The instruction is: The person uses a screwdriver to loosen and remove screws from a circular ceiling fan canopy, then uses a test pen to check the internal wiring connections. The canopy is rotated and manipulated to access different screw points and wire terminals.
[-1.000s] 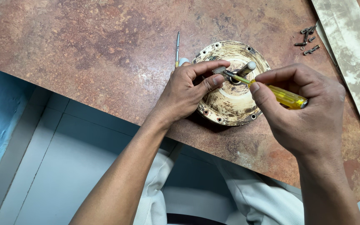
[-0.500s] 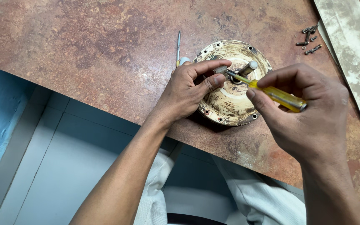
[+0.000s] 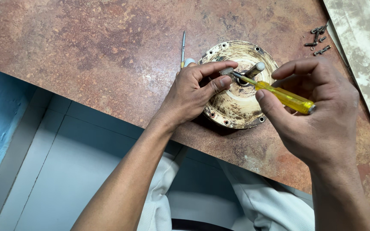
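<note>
While the left hand pinches a small metal piece over the round metal disc, the right hand grips a yellow screwdriver, tip at that piece. Since a second ago, both hands have hardly shifted. Near the table edge sits the disc; loose screws lie well apart.

Right hand shifted slightly right and lower on the yellow screwdriver, its handle end now poking past the palm, left thumb and forefinger closed tighter on the small metal piece at the tip
</note>
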